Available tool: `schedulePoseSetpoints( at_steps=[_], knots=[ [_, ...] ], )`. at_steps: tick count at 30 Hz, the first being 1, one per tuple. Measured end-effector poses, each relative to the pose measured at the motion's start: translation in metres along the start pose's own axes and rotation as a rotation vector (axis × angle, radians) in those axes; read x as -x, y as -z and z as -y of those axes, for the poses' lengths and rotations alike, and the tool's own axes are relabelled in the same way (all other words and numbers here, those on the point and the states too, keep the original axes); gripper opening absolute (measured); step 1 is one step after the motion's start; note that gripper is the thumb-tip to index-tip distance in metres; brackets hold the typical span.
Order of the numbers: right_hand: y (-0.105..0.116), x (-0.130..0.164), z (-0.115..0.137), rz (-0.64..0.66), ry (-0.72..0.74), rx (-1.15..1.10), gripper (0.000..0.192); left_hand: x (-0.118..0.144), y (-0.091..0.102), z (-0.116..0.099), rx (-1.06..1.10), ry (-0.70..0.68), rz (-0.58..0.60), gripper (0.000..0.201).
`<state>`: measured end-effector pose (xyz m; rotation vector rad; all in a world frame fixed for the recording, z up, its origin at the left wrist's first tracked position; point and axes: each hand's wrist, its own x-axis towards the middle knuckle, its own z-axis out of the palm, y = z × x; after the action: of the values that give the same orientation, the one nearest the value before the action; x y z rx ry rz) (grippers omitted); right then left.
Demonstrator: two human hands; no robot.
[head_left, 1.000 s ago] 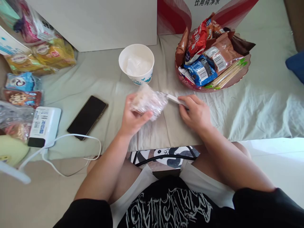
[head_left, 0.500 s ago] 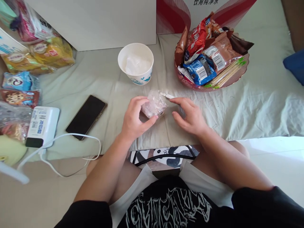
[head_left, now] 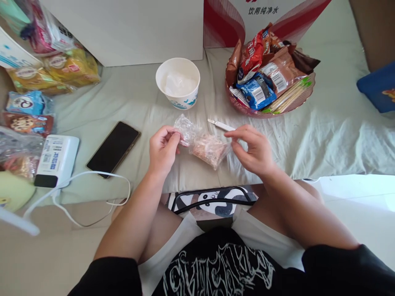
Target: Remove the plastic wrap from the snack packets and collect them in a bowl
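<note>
A clear plastic-wrapped snack point(head_left: 206, 146) hangs just above the pale sheet, stretched between both hands. My left hand point(head_left: 162, 148) pinches the crinkled left end of the wrapper. My right hand point(head_left: 254, 150) pinches the right end with thumb and fingertips. A small white knife point(head_left: 220, 124) lies on the sheet just beyond my right hand, untouched. A white paper bowl point(head_left: 178, 83) with a clear liner stands further back.
A pink basket point(head_left: 271, 111) full of snack packets sits at the back right. A black phone point(head_left: 113, 149), a white power bank point(head_left: 56, 159) with its cable and several snack bags lie at the left. Boxes stand behind. A blue cushion point(head_left: 377, 86) is at far right.
My right hand let go of the knife, which now lies on the sheet. Both hands now hold the wrapped snack by its ends, lifted and turned sideways.
</note>
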<state>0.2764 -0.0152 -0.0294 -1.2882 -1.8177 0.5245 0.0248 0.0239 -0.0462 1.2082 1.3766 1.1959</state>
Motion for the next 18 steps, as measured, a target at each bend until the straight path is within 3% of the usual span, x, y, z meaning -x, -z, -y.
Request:
schedulePoseSetpoints(
  at_steps=[3,7,9,10,12,15,16,18],
  knots=[
    [0.014,0.001,-0.009,-0.089,-0.044,0.013,0.021,-0.003,0.012,-0.002,-0.051,0.018,-0.095,0.013],
    [0.029,0.004,-0.026,-0.231,-0.087,0.122,0.020,-0.005,0.031,0.005,-0.204,0.076,-0.069,0.019],
    [0.033,0.006,-0.030,-0.309,-0.079,0.174,0.021,-0.006,0.037,0.010,-0.288,0.057,-0.091,0.010],
    [0.034,0.008,-0.030,-0.343,-0.070,0.172,0.021,-0.007,0.039,0.012,-0.309,0.007,-0.127,0.008],
    [0.034,0.011,-0.027,-0.343,-0.044,0.106,0.019,-0.007,0.039,0.015,-0.336,-0.182,-0.162,0.035],
    [0.029,0.013,-0.019,-0.175,-0.021,0.069,0.031,-0.006,0.033,0.015,-0.478,-0.473,0.000,0.061],
    [0.026,0.013,-0.016,-0.121,-0.018,0.094,0.037,-0.005,0.030,0.014,-0.544,-0.524,0.072,0.058],
    [0.022,0.011,-0.010,-0.079,0.014,0.144,0.026,-0.003,0.026,0.013,-0.636,-0.561,0.149,0.038]
  ],
)
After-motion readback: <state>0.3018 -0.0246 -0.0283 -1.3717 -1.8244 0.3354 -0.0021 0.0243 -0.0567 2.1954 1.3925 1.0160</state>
